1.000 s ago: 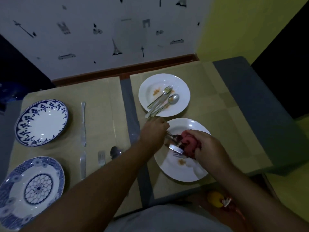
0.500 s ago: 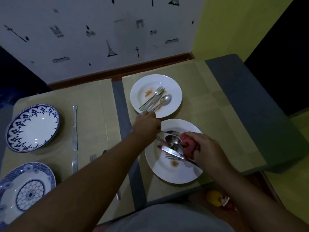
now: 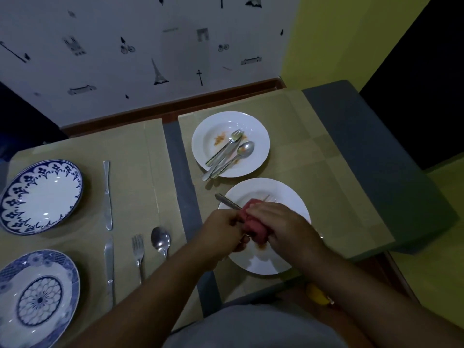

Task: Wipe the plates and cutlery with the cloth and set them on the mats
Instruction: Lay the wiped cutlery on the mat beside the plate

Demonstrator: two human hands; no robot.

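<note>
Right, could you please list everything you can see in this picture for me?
white plates: 2, white, right mat, stained
blue-patterned plates: 2, blue-white, left mat
knives: 2, silver, left mat, end to end
fork: 1, silver, left mat, near edge
spoon: 1, silver, beside that fork
plate cutlery: 3 (fork, knife, spoon), silver, on far white plate
held cutlery: count unclear, silver, over near white plate
cloth: 1, red, wrapped round held cutlery
mats: 2, tan, side by side on table
table: 1, grey, under mats
yellow object: 1, yellow, below table's near edge
left hand: grips held cutlery
right hand: grips cloth
</note>
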